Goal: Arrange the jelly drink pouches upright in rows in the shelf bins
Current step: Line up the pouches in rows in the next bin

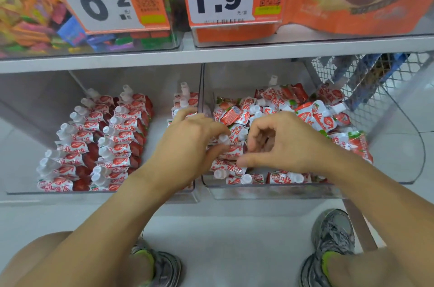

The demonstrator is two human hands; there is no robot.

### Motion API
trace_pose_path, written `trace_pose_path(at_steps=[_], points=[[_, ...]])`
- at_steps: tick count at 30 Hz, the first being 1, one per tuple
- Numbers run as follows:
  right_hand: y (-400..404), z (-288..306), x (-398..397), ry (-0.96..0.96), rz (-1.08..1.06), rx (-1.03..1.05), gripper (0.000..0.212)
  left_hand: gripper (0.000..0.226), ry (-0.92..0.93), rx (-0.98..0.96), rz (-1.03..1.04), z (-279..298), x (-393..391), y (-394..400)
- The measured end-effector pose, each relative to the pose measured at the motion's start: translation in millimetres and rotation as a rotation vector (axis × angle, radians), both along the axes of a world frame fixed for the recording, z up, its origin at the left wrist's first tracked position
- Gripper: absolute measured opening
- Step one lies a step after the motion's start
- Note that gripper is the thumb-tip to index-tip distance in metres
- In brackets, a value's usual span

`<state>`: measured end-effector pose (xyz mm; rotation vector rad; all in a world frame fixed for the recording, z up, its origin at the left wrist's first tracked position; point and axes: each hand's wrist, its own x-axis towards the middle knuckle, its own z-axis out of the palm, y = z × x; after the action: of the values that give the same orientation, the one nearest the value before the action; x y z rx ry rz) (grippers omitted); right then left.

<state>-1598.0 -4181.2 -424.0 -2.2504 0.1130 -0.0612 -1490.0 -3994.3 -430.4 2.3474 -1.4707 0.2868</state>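
1. You are crouched in front of a shop shelf (211, 52). Above it stand bins with price cards, and the floor under you is pale.
2. On the lower level there are two clear bins. The left bin (98, 191) already has two tidy rows of jelly drink pouches (119, 143), upright with the white caps all to one side, and a third row (185, 101) begins along its right wall.
3. The right bin (270, 192) holds a loose heap of pouches (312, 117), which lie flat and cross each other.
4. Your left hand (187, 143) reaches over the wall between the bins; its fingers are curled around a pouch (231, 143) at the near left part of the heap, so this grip is clamped on it.
5. Your right hand (286, 143) is just beside it, fingers bent over the same group of pouches. I cannot tell if this grip really holds one or only touches.
6. The step in hand seems to be the gathering of pouches from the heap.
7. The next move probably asks you to lift the pouch free, turn it cap up, and set it at the near end of the third row, tight against its neighbour so that it does not fall.
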Motion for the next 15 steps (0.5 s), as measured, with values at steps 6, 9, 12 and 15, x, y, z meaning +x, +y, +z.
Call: trace_pose_path(at_steps=[6, 9, 12, 15], points=[[32, -9, -2, 0.056, 0.075, -0.164, 0.044, 0.028, 0.078, -0.017, -0.041, 5, 8, -8], [38, -11, 4, 0.095, 0.072, -0.165, 0.047, 0.030, 0.121, -0.014, -0.087, 8, 12, -5], [42, -11, 7, 0.127, 0.080, -0.213, 0.044, 0.026, 0.103, -0.025, -0.103, 11, 13, -4], [44, -8, 9, 0.106, 0.130, -0.419, 0.036, 0.025, 0.101, -0.045, -0.102, 11, 14, -4]])
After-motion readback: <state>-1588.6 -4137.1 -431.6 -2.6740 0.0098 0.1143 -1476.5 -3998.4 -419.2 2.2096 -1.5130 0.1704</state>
